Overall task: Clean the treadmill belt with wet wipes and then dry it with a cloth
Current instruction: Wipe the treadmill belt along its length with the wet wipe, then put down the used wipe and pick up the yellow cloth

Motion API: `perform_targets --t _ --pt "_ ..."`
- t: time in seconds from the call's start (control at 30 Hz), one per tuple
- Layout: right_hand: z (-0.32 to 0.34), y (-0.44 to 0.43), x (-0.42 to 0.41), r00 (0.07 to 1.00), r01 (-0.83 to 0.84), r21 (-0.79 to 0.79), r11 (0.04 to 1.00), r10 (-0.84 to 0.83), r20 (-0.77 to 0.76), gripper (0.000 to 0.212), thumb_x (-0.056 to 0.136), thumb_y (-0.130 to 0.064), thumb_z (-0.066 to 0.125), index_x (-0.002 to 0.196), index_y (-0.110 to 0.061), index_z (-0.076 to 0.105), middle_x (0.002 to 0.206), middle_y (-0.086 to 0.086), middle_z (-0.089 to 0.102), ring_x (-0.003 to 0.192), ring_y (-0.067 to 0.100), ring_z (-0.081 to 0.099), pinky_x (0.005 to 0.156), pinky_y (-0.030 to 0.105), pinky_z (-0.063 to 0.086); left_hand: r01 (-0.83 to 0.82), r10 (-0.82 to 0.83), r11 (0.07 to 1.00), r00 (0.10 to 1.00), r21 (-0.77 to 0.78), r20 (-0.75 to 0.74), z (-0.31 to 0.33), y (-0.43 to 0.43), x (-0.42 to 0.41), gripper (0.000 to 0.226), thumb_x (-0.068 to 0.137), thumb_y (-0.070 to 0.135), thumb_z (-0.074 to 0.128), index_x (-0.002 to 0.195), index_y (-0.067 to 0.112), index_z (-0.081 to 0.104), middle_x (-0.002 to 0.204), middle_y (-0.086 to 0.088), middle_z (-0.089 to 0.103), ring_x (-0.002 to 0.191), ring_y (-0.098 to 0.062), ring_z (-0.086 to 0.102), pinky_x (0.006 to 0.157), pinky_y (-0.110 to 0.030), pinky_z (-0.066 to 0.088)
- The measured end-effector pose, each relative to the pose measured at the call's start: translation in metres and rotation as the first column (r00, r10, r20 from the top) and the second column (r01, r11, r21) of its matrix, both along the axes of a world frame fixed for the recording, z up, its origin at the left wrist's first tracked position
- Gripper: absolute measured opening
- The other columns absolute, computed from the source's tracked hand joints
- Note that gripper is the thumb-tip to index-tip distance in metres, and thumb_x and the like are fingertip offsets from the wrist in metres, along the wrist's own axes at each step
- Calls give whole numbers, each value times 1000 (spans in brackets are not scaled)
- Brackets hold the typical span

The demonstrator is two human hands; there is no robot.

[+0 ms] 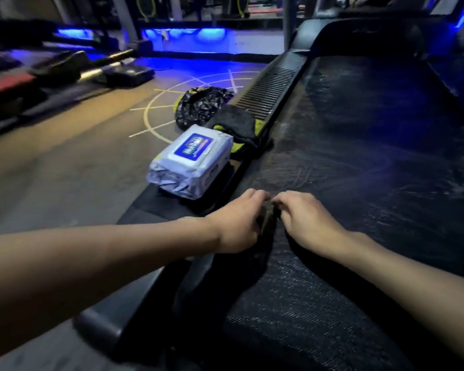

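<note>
The black treadmill belt (359, 162) runs away from me and shows wet streaks. My left hand (236, 223) and right hand (306, 218) meet at the belt's left edge with curled fingers. Together they pinch a small dark crumpled wipe (269, 218) between them, most of it hidden by the fingers. A white and blue pack of wet wipes (190, 162) lies on the left side rail (268, 92) just beyond my left hand. Behind the pack lies a dark cloth (236, 123) with a yellow-green edge.
A crumpled black plastic bag (201, 105) sits on the gym floor (78, 162) left of the rail, past the cloth. Weights and benches (51, 73) stand at the far left. The treadmill's front hood (359, 36) rises at the far end.
</note>
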State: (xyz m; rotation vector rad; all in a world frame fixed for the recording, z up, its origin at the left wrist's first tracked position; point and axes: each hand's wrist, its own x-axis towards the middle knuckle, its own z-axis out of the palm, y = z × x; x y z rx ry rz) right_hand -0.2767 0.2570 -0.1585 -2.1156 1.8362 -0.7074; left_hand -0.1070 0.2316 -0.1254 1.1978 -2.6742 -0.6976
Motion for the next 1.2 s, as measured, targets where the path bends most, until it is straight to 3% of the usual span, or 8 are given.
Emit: perform_targets --t 0.17,0.33,0.4,0.53,0.67,0.8,0.9,1.2 --pt "32 -16 70 921 54 48 997 -68 384 15 79 -6 65 74 -20 61 72 3 63 76 23 59 69 37 45 -102 99 995 985 -17 -143 37 12 52 47 76 17 57 122 8 50 112 -6 62 99 -18 60 88 -30 47" --pt "51 -17 135 579 -117 215 970 -109 808 29 81 -4 69 59 -16 55 61 6 53 62 20 48 57 30 36 -235 230 961 972 -145 -51 58 3 108 28 81 18 71 106 13 58 95 -2 64 85 -20 61 75 -30 48" --pt "61 -16 153 479 -228 261 938 -125 869 13 80 -12 66 68 -12 62 68 13 54 67 23 51 59 31 37 -279 280 944 960 -173 -23 62 1 127 25 80 21 74 100 17 59 89 1 64 80 -20 61 71 -29 48" --pt "65 -17 169 650 -263 253 931 -23 759 10 84 -12 63 87 -22 66 78 -3 61 81 16 58 81 38 52 -394 406 894 914 -213 12 74 0 158 19 75 17 74 86 25 62 82 1 66 77 -19 63 65 -24 43" --pt "61 -16 173 915 -226 145 963 159 370 21 81 -14 68 102 -16 70 91 0 68 89 17 62 86 27 49 -346 391 911 898 -226 201 73 4 168 12 79 28 74 84 26 63 83 1 66 76 -18 60 63 -24 39" --pt "59 -15 175 956 -290 187 939 276 101 18 78 -22 70 96 -20 73 92 1 71 94 22 66 84 35 53 -244 319 942 866 -231 386 64 4 161 28 83 37 64 87 10 71 85 -10 72 81 -29 66 68 -33 52" --pt "60 -15 171 962 -270 160 950 258 93 12 78 -20 65 89 -18 68 94 5 71 95 28 65 84 38 54 -281 363 920 874 -273 324 71 -2 149 40 79 49 55 84 12 69 78 -7 69 75 -29 64 64 -33 52" --pt "82 -39 114 939 174 59 983 -183 292 3 84 -17 61 81 -16 60 101 22 68 99 41 61 68 31 36 -175 205 903 978 -392 36 99 -53 54 16 78 24 57 84 16 69 88 -11 72 85 -33 65 68 -34 48"
